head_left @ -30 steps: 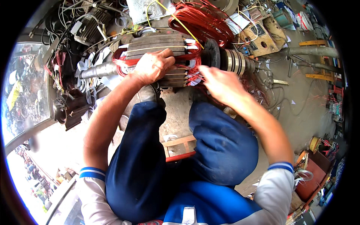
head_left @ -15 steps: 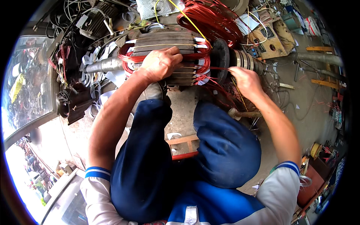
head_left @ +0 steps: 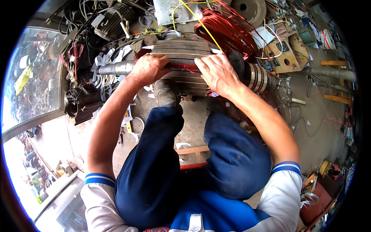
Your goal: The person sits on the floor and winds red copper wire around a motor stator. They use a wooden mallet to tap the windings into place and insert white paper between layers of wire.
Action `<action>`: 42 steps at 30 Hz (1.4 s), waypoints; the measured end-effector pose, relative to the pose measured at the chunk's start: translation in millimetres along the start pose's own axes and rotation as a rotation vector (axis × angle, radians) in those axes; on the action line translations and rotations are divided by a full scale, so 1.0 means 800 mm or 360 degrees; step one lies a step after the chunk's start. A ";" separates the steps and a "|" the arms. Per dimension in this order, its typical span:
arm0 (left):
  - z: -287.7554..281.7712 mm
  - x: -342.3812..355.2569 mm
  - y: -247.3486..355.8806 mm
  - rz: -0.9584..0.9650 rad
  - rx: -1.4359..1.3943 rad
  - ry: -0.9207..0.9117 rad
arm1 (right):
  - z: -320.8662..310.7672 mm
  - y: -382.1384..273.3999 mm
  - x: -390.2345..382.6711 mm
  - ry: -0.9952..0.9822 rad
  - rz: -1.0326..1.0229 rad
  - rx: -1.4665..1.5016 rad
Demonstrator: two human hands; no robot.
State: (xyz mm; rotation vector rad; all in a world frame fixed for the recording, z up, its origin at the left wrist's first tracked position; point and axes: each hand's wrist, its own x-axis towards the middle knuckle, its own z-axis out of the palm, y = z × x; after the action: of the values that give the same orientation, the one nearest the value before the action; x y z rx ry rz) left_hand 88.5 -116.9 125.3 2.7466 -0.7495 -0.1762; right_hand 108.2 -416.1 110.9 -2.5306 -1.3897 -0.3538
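A large motor core (head_left: pixel 179 49) with dark slotted bars lies crosswise on its steel shaft (head_left: pixel 116 69). A bundle of red wire (head_left: pixel 181 66) runs along its slots between my hands. My left hand (head_left: pixel 152 66) has curled fingers gripping that bundle at the core's left end, hiding much of the coil there. My right hand (head_left: pixel 217 74) grips it at the right end, fingertips bent over the wire, beside a black disc and metal rings (head_left: pixel 255 77). My left shoe (head_left: pixel 166 94) is raised just below the core, at its front.
A large red wire coil (head_left: pixel 222 31) lies behind the core with a yellow strand. A battered wooden board (head_left: pixel 291 54), motor housings (head_left: pixel 81 106), cables and white paper scraps crowd around. A wooden frame (head_left: pixel 197 150) lies between my legs. A glass pane (head_left: pixel 34 77) stands at left.
My right hand has moved left from the strands beside the disc onto the core's right end. My left hand stays on the wire bundle. The core appears slightly further right as the view shifts.
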 end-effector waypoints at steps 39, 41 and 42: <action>0.048 -0.021 0.105 -0.0565 -0.0450 0.0682 | 0.003 0.021 0.049 -0.0473 0.0570 0.1415; 0.041 0.002 0.115 -0.0772 -0.0698 0.0666 | -0.002 0.019 0.046 -0.0395 0.0456 0.1172; 0.045 0.008 0.118 -0.0793 -0.0699 0.0628 | 0.000 0.018 0.046 -0.0416 0.0430 0.1000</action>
State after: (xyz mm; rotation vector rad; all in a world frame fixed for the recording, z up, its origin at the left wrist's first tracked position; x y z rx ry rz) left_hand 42.5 -206.6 119.9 2.3747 0.0807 0.0927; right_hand 139.1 -394.4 121.5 -2.2223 -0.9967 0.4152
